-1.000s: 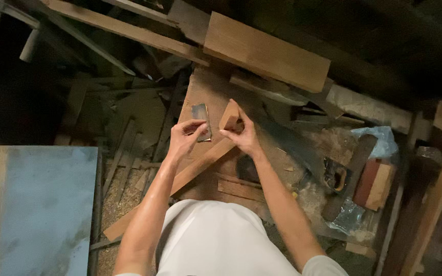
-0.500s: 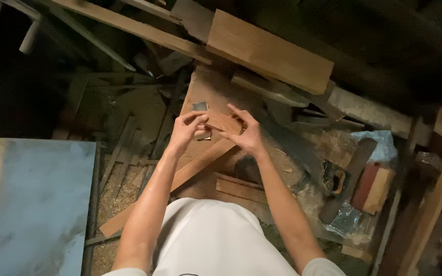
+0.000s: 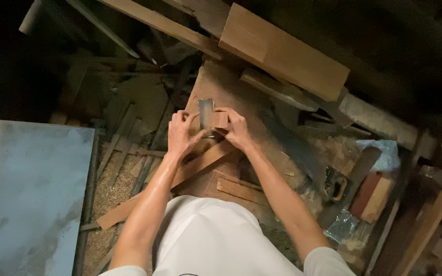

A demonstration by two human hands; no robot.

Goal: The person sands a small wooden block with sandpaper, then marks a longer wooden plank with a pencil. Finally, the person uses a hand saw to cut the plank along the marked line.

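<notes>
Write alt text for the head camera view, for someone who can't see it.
Seen from above, a person's left hand and right hand hold a small wooden block and a flat metal blade over a cluttered workbench, handsaw alongside.

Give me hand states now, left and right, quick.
Left hand: closed on the small wooden block, beside the flat metal blade.
Right hand: closed on the same block, from its other side.

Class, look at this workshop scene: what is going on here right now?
A person holds a small wooden block with a flat metal blade against it, the left hand and right hand gripping it together above a long wooden strip. A handsaw lies to the right, sawdust below left.
</notes>
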